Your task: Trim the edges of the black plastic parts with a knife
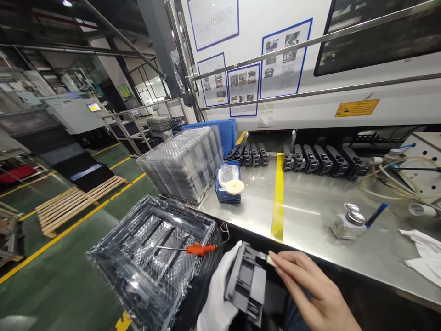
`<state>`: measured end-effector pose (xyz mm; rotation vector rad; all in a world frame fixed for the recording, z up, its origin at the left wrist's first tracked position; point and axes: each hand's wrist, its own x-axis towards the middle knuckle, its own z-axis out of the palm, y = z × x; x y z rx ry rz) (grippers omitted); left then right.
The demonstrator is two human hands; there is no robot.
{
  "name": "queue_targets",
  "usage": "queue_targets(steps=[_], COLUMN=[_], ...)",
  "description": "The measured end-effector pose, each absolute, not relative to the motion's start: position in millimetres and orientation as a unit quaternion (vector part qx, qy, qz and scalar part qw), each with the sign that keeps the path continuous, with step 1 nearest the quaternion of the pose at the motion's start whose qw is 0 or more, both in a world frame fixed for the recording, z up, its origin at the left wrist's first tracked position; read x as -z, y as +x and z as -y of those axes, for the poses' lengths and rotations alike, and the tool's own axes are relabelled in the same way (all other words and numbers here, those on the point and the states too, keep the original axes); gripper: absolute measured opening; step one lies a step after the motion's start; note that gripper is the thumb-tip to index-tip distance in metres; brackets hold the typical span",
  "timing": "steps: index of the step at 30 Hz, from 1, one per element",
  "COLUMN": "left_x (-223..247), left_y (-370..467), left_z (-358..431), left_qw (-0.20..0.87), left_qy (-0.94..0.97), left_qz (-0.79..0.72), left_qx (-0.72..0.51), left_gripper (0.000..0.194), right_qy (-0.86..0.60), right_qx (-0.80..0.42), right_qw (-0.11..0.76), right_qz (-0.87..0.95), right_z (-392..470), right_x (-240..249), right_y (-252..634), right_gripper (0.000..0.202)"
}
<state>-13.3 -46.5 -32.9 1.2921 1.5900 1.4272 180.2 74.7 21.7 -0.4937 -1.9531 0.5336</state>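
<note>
— Held low in front of the chest is a dark grey plastic part (247, 282). Who has it?

— Both hands. The left hand (217, 294), in a white glove, is wrapped around the part's left side from below, fingers curled onto it. The bare right hand (312, 294) pinches a small pale brush or swab (270, 259) between thumb and forefinger, its tip touching the part's upper right corner.

— So the part is off the bench?

— Yes, it hangs just in front of the steel bench (310, 220), near its front edge, not resting on anything.

— How far along does the work look?

— My reading is that it is partway through, with this single part being worked on right now. Two rows of similar black parts (320, 161) stand along the back of the bench, on either side of the yellow stripe (278, 202). Whether those are finished or waiting, I cannot tell.

— And the trays?

— A clear tray (151, 257) sits just left of the hands, with an orange-handled tool (196, 249) lying across it; its pockets look mostly unfilled, though the glare makes that uncertain. Farther back stands a tall wrapped stack of trays (186, 161), and beside it a small blue bin (227, 186) holding a white disc.

— Anything else nearby?

— A small capped bottle (349, 223) with a blue-handled tool, and white cloths (425, 255) at the right edge.
</note>
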Motion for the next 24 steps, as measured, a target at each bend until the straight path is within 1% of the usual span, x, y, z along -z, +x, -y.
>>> queue_targets(steps=[2,5,7,10,12,13,15,17,18,20,24], left_x=[30,25,20,12,6,3,-1,-2,-1,2,8], left_y=[-14,-12,-11,-9,-10,-12,-17,-22,-25,-29,-30], left_z=[48,55,60,66,66,65,61,55,52,48,44], left_qw=[0.273,0.194,0.183,0.198,0.219,0.233,0.263,0.293,0.306,0.331,0.368], left_qy=[0.506,0.526,0.53,0.533,0.543,0.551,0.568,0.579,0.582,0.58,0.557], left_qz=[-0.632,-0.683,-0.693,-0.689,-0.677,-0.667,-0.642,-0.62,-0.611,-0.6,-0.592], left_qx=[-0.519,-0.467,-0.453,-0.45,-0.447,-0.445,-0.443,-0.441,-0.441,-0.44,-0.451], left_gripper=[0.067,0.068,0.07,0.07,0.071,0.07,0.065,0.056,0.051,0.044,0.035], right_qy=[-0.215,-0.24,-0.23,-0.239,-0.272,-0.291,-0.317,-0.324,-0.321,-0.313,-0.287], right_qx=[-0.197,-0.158,-0.156,-0.172,-0.255,-0.327,-0.473,-0.557,-0.575,-0.586,-0.604], right_qw=[0.49,0.488,0.48,0.485,0.47,0.435,0.333,0.252,0.232,0.222,0.197], right_qz=[0.822,0.824,0.832,0.823,0.8,0.787,0.751,0.722,0.716,0.714,0.717], right_z=[-75,-76,-76,-77,-78,-79,-79,-79,-78,-78,-79], right_x=[-23,-24,-24,-22,-22,-22,-24,-28,-30,-32,-31], right_y=[184,188,190,192,193,193,191,187,184,179,179], right_gripper=[0.029,0.027,0.028,0.026,0.022,0.026,0.051,0.07,0.075,0.079,0.08])
